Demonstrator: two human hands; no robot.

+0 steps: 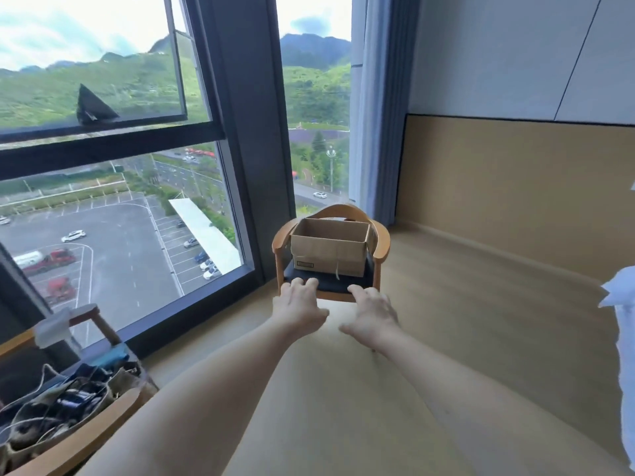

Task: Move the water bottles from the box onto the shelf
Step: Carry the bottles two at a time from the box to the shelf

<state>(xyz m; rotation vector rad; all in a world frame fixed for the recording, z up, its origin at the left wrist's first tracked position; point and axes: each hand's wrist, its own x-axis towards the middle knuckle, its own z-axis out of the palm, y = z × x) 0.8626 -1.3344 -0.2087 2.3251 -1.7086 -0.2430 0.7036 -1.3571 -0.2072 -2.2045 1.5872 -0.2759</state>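
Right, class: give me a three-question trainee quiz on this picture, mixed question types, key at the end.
1. True or false: the open brown cardboard box sits on the floor.
2. Where is the wooden armchair with the dark seat? A) by the window B) beside a sink
3. What does the left hand or right hand hold?

Key: 1 false, it sits on the armchair. 2 A. 3 nothing; both reach forward with fingers loosely bent.

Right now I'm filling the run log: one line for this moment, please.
phase: reaching | left hand: open, empty | right hand: open, empty | box: open, on chair | bottles: not visible
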